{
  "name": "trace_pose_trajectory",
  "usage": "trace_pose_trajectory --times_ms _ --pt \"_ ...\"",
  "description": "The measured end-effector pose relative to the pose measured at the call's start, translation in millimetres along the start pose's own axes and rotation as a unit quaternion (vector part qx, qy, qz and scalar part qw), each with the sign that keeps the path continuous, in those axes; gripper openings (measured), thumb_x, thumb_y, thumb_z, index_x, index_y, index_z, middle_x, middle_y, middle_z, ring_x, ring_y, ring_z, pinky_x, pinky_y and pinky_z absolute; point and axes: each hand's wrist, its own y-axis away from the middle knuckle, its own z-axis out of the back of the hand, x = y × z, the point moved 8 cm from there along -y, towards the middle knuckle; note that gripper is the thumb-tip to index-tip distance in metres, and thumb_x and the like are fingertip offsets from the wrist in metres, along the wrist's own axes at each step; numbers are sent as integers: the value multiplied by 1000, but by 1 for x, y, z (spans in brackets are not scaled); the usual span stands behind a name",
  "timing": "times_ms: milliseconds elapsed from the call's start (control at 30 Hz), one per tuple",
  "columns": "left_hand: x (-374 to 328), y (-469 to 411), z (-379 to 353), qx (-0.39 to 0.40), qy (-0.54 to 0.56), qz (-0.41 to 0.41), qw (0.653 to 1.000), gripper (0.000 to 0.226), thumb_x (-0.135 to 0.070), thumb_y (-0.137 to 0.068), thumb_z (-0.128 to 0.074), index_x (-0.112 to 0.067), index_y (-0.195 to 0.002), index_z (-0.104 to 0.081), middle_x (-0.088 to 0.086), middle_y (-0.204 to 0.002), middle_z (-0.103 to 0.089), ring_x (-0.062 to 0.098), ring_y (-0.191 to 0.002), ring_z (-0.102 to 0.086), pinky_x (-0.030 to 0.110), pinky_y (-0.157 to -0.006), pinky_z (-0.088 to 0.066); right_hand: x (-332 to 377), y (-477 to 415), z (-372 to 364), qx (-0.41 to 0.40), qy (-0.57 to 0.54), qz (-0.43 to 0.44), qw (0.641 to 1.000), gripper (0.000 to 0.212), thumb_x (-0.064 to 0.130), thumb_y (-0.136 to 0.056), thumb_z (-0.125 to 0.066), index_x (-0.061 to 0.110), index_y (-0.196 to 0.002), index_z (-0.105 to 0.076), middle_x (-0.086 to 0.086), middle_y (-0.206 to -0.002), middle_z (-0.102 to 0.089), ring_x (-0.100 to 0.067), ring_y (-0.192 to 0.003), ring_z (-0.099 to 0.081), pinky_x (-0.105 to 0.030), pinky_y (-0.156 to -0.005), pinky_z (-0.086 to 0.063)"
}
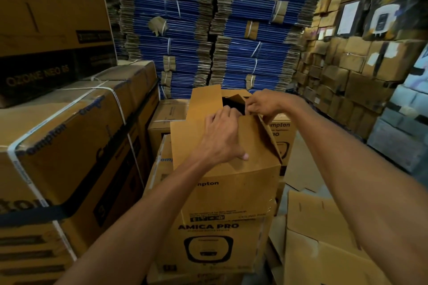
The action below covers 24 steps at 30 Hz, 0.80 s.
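Brown cardboard fills the view. The box in hand sits on top of a printed carton marked AMICA PRO, in the middle of the aisle, just in front of the person. Its top is half closed, and a dark gap shows between the flaps.

The left hand lies palm down on the near flap and presses it. Its fingers are straight and close together, with their tips at the flap's far edge by the gap. The thumb is spread out to the side and rests flat on the cardboard.

The right hand is at the far right corner of the opening. Its fingers are curled and pinch the upper edge of the right flap, which stands tilted inward. The far flap stands up behind the left hand, free of both hands.

To the left are big strapped cartons, stacked high, with white bands around them. Behind the box rise tall piles of flat blue cartons, tied in bundles. A wall of small boxes runs along the right side. Flat cardboard sheets lie low at the right, just beside the printed carton.
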Motion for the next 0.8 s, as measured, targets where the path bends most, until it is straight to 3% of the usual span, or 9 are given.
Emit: trace_pose_trajectory --times_ms 133,400,500,600,667,733,800 --pt "-21 25 18 -101 -21 -64 993 91 -46 -58 -93 -12 -130 -47 2 -117 -46 21 -110 -43 32 -94 -26 -8 3 6 30 -41 16 999 23 19 -107 -47 17 -105 -70 0 -110 -58 -22 -96 -65 -30 -68 -61" --pt "-37 50 31 -231 -79 -95 965 84 -41 -52 -95 -10 -120 -55 8 -101 -57 23 -93 -52 34 -83 -29 -12 0 9 8 -11 34 999 24 24 -107 -49 19 -97 -71 -3 -102 -63 -22 -88 -68 -24 -61 -54" --pt "-46 60 33 -248 -79 -110 959 75 -34 -59 -93 -10 -119 -55 8 -100 -58 21 -92 -51 33 -83 -30 -15 -1 9 -21 -3 42 999 24 27 -106 -51 20 -96 -72 0 -95 -64 -15 -78 -64 -26 -62 -50" --pt "-79 73 33 -246 -95 -186 946 32 -16 -84 -71 -9 -113 -60 8 -95 -60 19 -85 -50 33 -79 -34 -4 -6 -11 4 -10 43 999 23 32 -105 -52 23 -108 -73 1 -107 -67 -15 -84 -67 -28 -66 -55" --pt "-87 75 32 -221 -119 -178 952 22 -10 -86 -66 -8 -108 -64 9 -92 -63 21 -81 -56 36 -75 -43 5 -12 -21 0 35 49 998 23 35 -104 -50 27 -112 -70 -1 -112 -69 -14 -85 -66 -28 -67 -53" --pt "-77 74 34 -180 -131 -141 965 30 -13 -82 -76 -9 -110 -67 8 -89 -70 23 -75 -66 38 -71 -52 10 -16 -40 56 46 52 996 29 36 -102 -52 36 -129 -63 2 -126 -66 -15 -100 -63 -32 -83 -55" --pt "-62 77 35 -136 -147 -118 973 34 -18 -84 -78 -12 -116 -69 4 -81 -72 18 -62 -65 32 -59 -52 9 -15 -66 131 70 56 987 49 38 -99 -57 43 -147 -46 7 -143 -56 -19 -121 -57 -42 -102 -51"
